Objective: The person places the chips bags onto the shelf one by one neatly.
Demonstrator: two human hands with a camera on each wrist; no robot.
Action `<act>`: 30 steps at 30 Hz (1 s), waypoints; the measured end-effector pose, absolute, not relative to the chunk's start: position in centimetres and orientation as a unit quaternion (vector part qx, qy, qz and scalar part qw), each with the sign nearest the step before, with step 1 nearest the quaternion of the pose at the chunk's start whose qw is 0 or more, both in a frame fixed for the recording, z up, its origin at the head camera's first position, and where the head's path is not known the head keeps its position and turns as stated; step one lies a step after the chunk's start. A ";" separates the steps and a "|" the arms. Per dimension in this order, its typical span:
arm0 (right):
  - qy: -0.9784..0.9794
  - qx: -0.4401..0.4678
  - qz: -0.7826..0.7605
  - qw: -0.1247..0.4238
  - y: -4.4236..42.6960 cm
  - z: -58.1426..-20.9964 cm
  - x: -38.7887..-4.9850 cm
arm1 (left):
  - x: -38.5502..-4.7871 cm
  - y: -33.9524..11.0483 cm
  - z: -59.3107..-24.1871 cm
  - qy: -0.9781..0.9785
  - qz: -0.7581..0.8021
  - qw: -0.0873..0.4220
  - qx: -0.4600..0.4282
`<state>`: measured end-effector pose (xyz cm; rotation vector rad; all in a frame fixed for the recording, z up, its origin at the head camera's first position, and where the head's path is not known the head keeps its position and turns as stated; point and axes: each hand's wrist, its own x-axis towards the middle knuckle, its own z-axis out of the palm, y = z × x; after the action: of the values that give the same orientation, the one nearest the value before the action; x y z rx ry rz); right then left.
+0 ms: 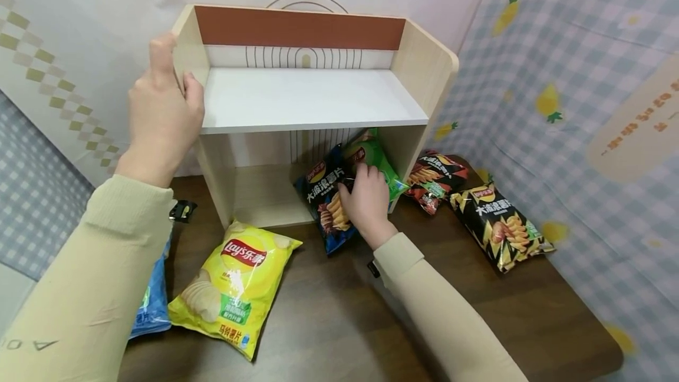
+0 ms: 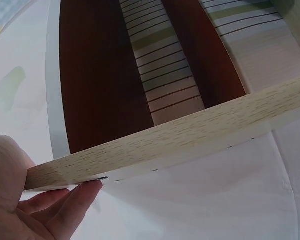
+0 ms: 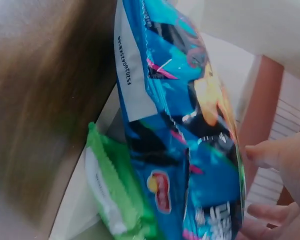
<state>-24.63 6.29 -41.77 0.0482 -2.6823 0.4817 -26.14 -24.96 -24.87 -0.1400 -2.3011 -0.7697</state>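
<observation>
My left hand grips the upper left side panel of a small two-tier wooden shelf. The left wrist view shows the fingers behind that panel's edge. My right hand holds a dark blue and black bag of chips at its right side, in front of the lower compartment. That bag is tilted, its bottom end past the shelf's front edge. Behind it a green bag of chips leans inside the compartment, partly hidden. In the right wrist view, fingertips meet the blue bag's edge.
A yellow bag of chips lies on the brown table before the shelf. A blue bag is half hidden by the left sleeve. Right of the shelf lie a red-black bag and a black-yellow bag.
</observation>
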 end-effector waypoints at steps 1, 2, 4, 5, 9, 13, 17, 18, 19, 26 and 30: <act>-0.960 0.018 0.179 0.212 6.6 -41.8 -24.3 | -26.2 -25.0 -24.9 -0.887 -0.296 0.349 -0.054; -0.957 0.018 0.189 0.219 7.0 -41.8 -24.0 | -26.1 -25.0 -24.8 -0.888 -0.296 0.348 -0.054; -0.950 0.014 0.211 0.229 7.9 -42.0 -23.4 | -26.2 -25.1 -24.8 -0.889 -0.296 0.346 -0.054; -0.946 0.007 0.223 0.233 8.3 -42.2 -23.1 | -26.2 -25.1 -24.8 -0.888 -0.297 0.346 -0.054; -0.929 -0.033 0.297 0.216 9.7 -43.0 -21.9 | -26.2 -25.1 -24.9 -0.887 -0.300 0.348 -0.055; -0.906 -0.076 0.391 0.146 10.4 -44.0 -21.2 | -26.3 -25.2 -24.9 -0.886 -0.298 0.350 -0.055; -0.890 -0.090 0.437 0.096 10.6 -44.5 -20.9 | -26.5 -25.2 -25.1 -0.887 -0.294 0.351 -0.055; -0.890 -0.087 0.439 0.090 10.6 -44.6 -20.9 | -26.5 -25.2 -25.1 -0.887 -0.293 0.352 -0.055; -0.889 -0.085 0.441 0.087 10.6 -44.7 -21.0 | -26.6 -25.3 -25.2 -0.887 -0.293 0.353 -0.056; -0.877 -0.074 0.474 0.024 11.0 -44.8 -21.7 | -26.8 -25.3 -25.3 -0.887 -0.294 0.353 -0.052; -0.863 -0.073 0.499 -0.019 11.3 -44.7 -22.2 | -26.9 -25.3 -25.2 -0.888 -0.294 0.350 -0.052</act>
<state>-22.23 11.25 -44.70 -0.2334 -2.7452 1.5877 -26.92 -25.29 -25.23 -0.1342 -2.2988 -0.7623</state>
